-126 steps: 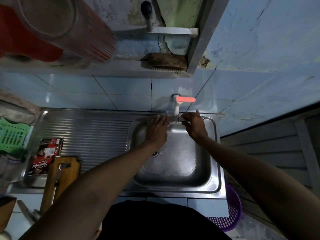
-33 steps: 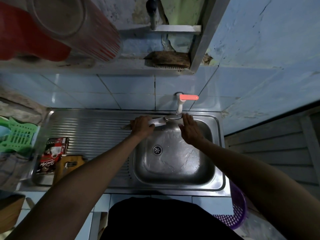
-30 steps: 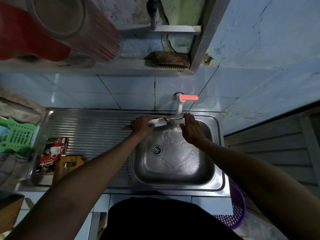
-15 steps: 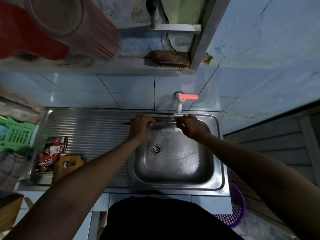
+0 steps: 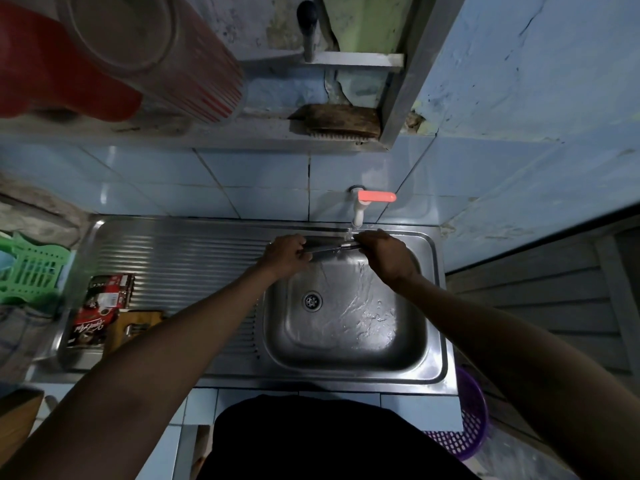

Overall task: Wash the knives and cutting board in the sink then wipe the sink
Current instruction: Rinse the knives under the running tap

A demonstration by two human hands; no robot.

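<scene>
I am holding the knife (image 5: 323, 247) level across the far edge of the sink (image 5: 437, 306), directly under the tap (image 5: 358, 213), with water running onto it near my right hand. My left hand (image 5: 285, 252) is gripping one end, fingers curled round it; my right hand (image 5: 384, 252) is closing its fingers over the other end. I cannot tell which end is the handle.

Hazards I am judging from this position:
- Wet metal is giving poor grip. If either hand is sliding along the blade edge, a cut is likely.
- If one hand is letting go early, the knife is likely dropping into the basin, towards the drain (image 5: 312, 301).
- Splash off the flat of the blade is likely wetting the drainboard (image 5: 180, 251).

The cutting board (image 5: 133, 325) is lying at the near left of the drainboard, partly hidden by my left forearm, beside a red packet (image 5: 102, 308), and is not yet washed.
</scene>
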